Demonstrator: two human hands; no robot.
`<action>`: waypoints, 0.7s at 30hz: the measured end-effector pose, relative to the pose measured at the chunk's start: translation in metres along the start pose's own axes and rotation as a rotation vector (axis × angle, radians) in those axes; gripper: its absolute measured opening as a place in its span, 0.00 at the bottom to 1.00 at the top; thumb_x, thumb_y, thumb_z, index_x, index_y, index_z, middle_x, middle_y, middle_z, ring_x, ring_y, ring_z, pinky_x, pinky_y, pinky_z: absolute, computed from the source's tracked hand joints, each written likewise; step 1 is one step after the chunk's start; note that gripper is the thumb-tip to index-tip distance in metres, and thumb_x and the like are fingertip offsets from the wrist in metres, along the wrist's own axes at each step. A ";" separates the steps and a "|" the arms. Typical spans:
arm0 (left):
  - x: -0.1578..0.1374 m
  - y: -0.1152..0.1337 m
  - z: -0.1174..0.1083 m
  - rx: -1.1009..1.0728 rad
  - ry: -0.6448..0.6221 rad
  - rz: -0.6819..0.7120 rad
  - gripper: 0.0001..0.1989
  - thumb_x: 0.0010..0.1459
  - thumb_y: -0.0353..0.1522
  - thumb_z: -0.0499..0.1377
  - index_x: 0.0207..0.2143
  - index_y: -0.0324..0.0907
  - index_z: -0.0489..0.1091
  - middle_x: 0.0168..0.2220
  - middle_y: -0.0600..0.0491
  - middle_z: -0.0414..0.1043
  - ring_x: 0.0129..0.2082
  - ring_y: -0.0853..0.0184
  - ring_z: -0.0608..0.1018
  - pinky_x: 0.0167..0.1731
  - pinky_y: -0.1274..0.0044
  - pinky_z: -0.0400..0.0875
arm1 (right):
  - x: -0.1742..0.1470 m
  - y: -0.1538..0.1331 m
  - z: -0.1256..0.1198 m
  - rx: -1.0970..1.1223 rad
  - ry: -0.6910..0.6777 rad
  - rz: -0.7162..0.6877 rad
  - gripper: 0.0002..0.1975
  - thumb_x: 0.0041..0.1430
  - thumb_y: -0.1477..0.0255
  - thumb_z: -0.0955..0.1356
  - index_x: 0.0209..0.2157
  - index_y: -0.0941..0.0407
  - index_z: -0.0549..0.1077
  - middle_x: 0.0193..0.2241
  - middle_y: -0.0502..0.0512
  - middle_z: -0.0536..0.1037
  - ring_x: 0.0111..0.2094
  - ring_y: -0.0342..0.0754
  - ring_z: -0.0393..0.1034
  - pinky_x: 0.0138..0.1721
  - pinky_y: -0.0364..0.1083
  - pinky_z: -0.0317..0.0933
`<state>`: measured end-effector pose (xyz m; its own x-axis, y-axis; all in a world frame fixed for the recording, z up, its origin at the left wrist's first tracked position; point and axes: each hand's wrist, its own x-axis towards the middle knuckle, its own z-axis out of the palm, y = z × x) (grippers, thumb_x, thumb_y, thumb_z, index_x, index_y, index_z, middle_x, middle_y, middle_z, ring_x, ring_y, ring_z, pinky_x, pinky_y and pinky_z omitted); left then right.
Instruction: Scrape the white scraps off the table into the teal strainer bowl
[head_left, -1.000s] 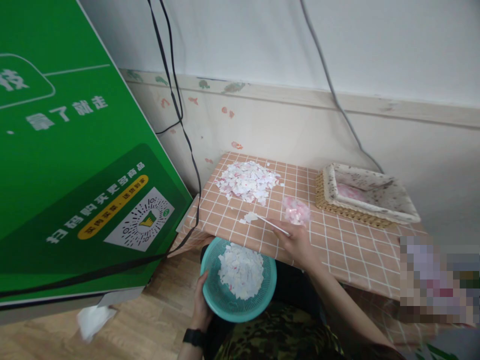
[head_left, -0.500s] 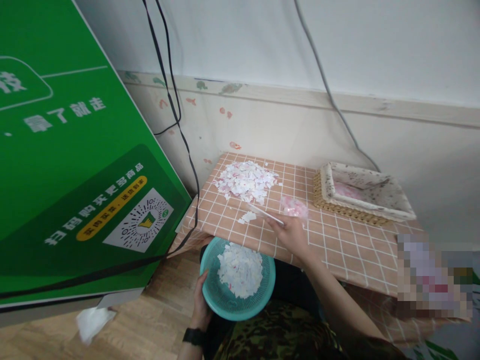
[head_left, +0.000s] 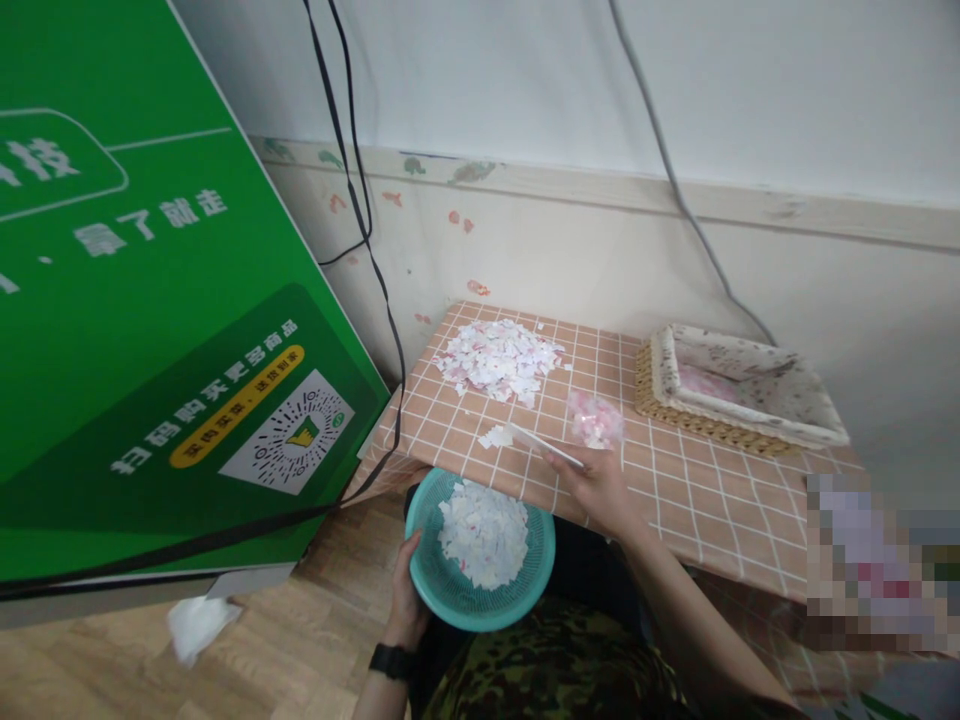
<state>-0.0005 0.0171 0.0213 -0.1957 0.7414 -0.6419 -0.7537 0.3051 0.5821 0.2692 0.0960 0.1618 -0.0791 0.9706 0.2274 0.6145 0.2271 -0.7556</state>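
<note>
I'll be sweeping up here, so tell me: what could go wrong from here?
The left hand grips one side of the teal basin; if it slips, the paper bits inside might spill.

The small scraps at the tip of the white strip lie near the table's front edge, so a hard push could send some onto the floor.

The pink packet sits close by the right hand and might get knocked.

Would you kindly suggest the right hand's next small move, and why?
Perhaps sweep the few loose white paper scraps toward the round teal plastic basin with the thin white strip in the right hand: the strip's tip is beside them, and the left hand holds the basin nearby.
</note>
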 end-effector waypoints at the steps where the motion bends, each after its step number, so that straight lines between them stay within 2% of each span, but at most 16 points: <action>1: -0.001 0.001 0.001 -0.002 -0.007 0.002 0.14 0.45 0.35 0.63 0.35 0.38 0.75 0.33 0.49 0.79 0.33 0.59 0.78 0.42 0.67 0.69 | -0.001 0.000 0.000 0.007 -0.027 -0.014 0.13 0.60 0.66 0.63 0.42 0.51 0.77 0.34 0.52 0.80 0.31 0.52 0.75 0.32 0.47 0.67; 8: -0.008 0.013 0.010 0.021 -0.003 -0.048 0.14 0.44 0.35 0.63 0.34 0.38 0.76 0.32 0.49 0.79 0.33 0.58 0.79 0.41 0.66 0.69 | 0.000 -0.002 0.006 0.033 -0.019 -0.063 0.13 0.60 0.68 0.63 0.44 0.49 0.76 0.41 0.53 0.78 0.40 0.54 0.74 0.40 0.50 0.67; 11: -0.010 0.021 0.015 0.031 0.020 -0.044 0.13 0.43 0.35 0.63 0.33 0.37 0.76 0.30 0.49 0.79 0.32 0.58 0.79 0.41 0.67 0.70 | 0.002 0.000 0.005 0.044 -0.051 -0.048 0.13 0.60 0.67 0.63 0.43 0.49 0.76 0.39 0.52 0.79 0.38 0.54 0.75 0.37 0.50 0.68; 15: -0.016 0.031 0.018 0.031 -0.001 -0.091 0.13 0.44 0.34 0.62 0.33 0.36 0.76 0.30 0.48 0.79 0.33 0.57 0.79 0.42 0.66 0.70 | 0.000 0.004 0.000 0.037 -0.017 -0.005 0.13 0.59 0.66 0.63 0.40 0.51 0.77 0.34 0.53 0.80 0.33 0.53 0.75 0.33 0.49 0.68; 21: -0.024 0.046 0.020 0.026 -0.011 -0.106 0.11 0.45 0.34 0.63 0.30 0.35 0.76 0.27 0.47 0.79 0.35 0.53 0.79 0.41 0.64 0.71 | -0.008 0.001 -0.002 0.046 -0.075 -0.029 0.13 0.59 0.66 0.63 0.40 0.52 0.78 0.36 0.53 0.80 0.33 0.53 0.75 0.35 0.49 0.68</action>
<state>-0.0175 0.0250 0.0734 -0.1086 0.7108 -0.6949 -0.7534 0.3972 0.5240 0.2720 0.0886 0.1599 -0.1555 0.9665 0.2041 0.5745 0.2565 -0.7773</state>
